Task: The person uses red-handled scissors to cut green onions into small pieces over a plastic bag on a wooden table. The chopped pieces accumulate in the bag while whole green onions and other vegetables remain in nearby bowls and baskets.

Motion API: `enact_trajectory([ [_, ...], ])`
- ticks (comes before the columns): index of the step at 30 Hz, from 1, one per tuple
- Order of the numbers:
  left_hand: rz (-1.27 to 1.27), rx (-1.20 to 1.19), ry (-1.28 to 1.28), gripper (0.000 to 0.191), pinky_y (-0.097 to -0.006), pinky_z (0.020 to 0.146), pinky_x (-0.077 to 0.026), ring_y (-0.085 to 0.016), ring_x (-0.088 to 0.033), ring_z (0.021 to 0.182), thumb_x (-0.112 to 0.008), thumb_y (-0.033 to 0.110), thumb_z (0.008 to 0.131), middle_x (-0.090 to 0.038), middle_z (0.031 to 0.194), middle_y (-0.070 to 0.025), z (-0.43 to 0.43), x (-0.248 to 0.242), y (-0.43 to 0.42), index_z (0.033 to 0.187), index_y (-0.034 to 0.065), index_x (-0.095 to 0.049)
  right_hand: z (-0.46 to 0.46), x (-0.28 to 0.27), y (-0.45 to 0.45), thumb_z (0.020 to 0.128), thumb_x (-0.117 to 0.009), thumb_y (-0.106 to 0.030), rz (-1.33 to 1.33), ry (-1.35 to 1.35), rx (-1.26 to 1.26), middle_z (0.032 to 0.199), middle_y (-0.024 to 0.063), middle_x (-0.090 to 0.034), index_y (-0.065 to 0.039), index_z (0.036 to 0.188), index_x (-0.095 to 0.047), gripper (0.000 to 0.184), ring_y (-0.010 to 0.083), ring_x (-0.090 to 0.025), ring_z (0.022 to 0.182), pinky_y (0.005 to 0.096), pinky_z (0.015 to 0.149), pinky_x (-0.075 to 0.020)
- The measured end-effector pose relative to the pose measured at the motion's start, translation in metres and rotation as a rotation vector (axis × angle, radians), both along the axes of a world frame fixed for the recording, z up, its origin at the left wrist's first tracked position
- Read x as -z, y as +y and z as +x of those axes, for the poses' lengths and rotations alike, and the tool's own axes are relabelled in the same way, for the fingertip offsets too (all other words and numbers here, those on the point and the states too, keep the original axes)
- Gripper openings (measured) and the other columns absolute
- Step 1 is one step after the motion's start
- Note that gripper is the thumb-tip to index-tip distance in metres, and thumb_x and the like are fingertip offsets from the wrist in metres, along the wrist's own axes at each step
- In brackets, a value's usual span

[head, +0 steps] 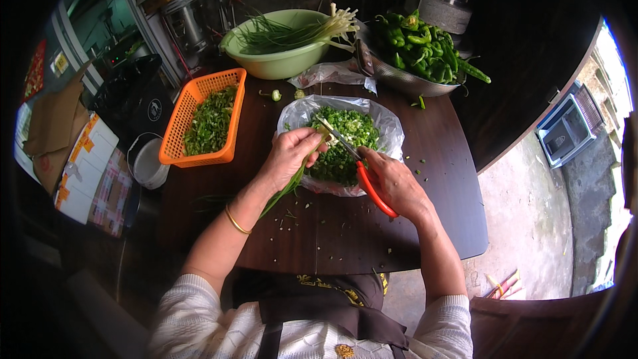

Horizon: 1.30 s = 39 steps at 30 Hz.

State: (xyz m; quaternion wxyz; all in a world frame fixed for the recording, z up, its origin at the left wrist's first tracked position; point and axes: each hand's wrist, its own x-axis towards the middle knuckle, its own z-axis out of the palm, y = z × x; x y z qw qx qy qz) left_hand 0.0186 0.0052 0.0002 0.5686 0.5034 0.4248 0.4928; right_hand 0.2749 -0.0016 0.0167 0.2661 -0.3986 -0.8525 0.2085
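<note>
My left hand (297,153) grips a bundle of green onions (290,187), its pale ends at the fingertips and its green leaves trailing down under the wrist. My right hand (391,179) holds red-handled scissors (370,187), whose metal blades reach up and left to the onion ends. Both hands are over the near part of a container lined with a clear plastic bag (391,119). Chopped green onion (339,162) fills much of it, with paler pieces near the blades. Whether the blades are fully closed cannot be told.
An orange basket (240,109) of cut greens stands left on the dark wooden table (349,239). At the back are a pale green basin (274,66) of whole green onions and a metal colander (403,80) of green peppers (423,47). Small scraps dot the tabletop.
</note>
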Motion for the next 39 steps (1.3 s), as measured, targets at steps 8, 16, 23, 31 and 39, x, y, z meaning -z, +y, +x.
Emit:
enact_trajectory([
  [8, -0.022, -0.027, 0.021, 0.022, -0.0187, 0.056, -0.044, -0.002, -0.052, 0.062, -0.061, 0.023, 0.104, -0.067, 0.084, 0.0012, -0.003, -0.002, 0.0, 0.105, 0.0021, -0.07, 0.001, -0.012, -0.002, 0.097, -0.061, -0.021, -0.091, -0.057, 0.044, 0.089, 0.0243, -0.07, -0.006, 0.13, -0.059, 0.036, 0.0428, -0.069, 0.086, 0.0502, 0.076, -0.0531],
  [16, 0.01, -0.022, -0.122, 0.02, -0.021, 0.06, -0.043, -0.006, -0.052, 0.069, -0.06, 0.018, 0.104, -0.064, 0.088, -0.003, -0.001, -0.007, 0.0, 0.106, -0.0004, -0.067, 0.003, -0.008, -0.003, 0.094, -0.064, -0.009, -0.038, -0.023, 0.063, 0.107, 0.0216, -0.069, -0.004, 0.137, -0.055, 0.044, 0.0367, -0.071, 0.089, 0.0443, 0.081, -0.0553],
  [23, 0.057, 0.003, -0.108, 0.021, -0.0202, 0.06, -0.045, -0.003, -0.054, 0.069, -0.06, 0.019, 0.104, -0.068, 0.088, -0.0009, 0.0, 0.001, 0.0, 0.109, 0.0012, -0.071, 0.0, -0.005, -0.003, 0.097, -0.062, -0.016, -0.037, 0.005, -0.002, 0.101, 0.0217, -0.066, -0.003, 0.136, -0.053, 0.042, 0.0394, -0.068, 0.091, 0.0471, 0.079, -0.0533],
  [31, 0.079, 0.069, 0.081, 0.021, -0.0221, 0.067, -0.046, -0.005, -0.052, 0.073, -0.056, 0.018, 0.105, -0.063, 0.088, -0.0001, -0.004, -0.008, -0.001, 0.107, -0.0006, -0.067, -0.001, -0.008, -0.003, 0.097, -0.061, -0.016, -0.03, 0.006, -0.003, 0.092, 0.0253, -0.067, -0.002, 0.132, -0.057, 0.038, 0.0426, -0.067, 0.087, 0.0481, 0.077, -0.0522],
  [39, 0.013, 0.111, 0.036, 0.019, -0.0225, 0.069, -0.046, -0.006, -0.052, 0.073, -0.056, 0.015, 0.104, -0.059, 0.084, 0.0017, -0.008, -0.009, -0.001, 0.105, -0.0013, -0.065, 0.0, -0.018, -0.004, 0.098, -0.061, -0.02, -0.144, -0.086, 0.048, 0.093, 0.0263, -0.069, -0.005, 0.128, -0.061, 0.033, 0.043, -0.068, 0.09, 0.0498, 0.078, -0.0526],
])
